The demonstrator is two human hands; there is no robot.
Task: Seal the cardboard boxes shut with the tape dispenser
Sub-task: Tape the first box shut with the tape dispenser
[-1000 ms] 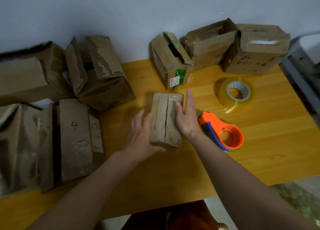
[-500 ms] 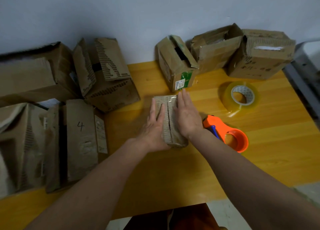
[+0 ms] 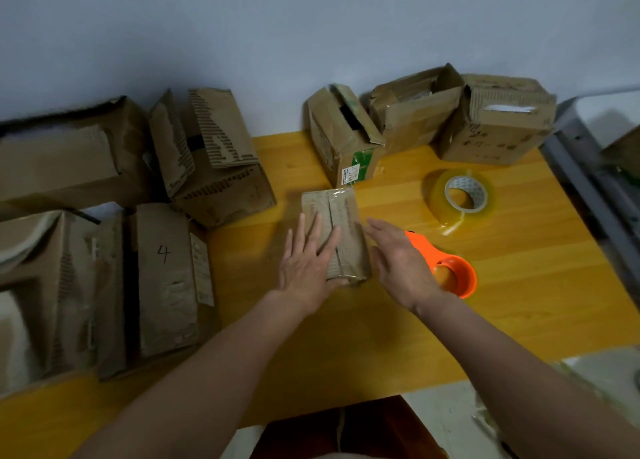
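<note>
The small cardboard box (image 3: 341, 231) lies mid-table (image 3: 519, 302); the left hand (image 3: 306, 263) presses flat on it, fingers straight. The right hand (image 3: 398, 261) hovers relaxed beside it, above the orange tape dispenser (image 3: 446, 271), holding nothing

left hand (image 3: 306, 263) flat, fingers straight, right hand (image 3: 398, 261) open, both forearms extended

Matt cardboard box (image 3: 341, 223), glossy wooden table (image 3: 519, 306)
</note>
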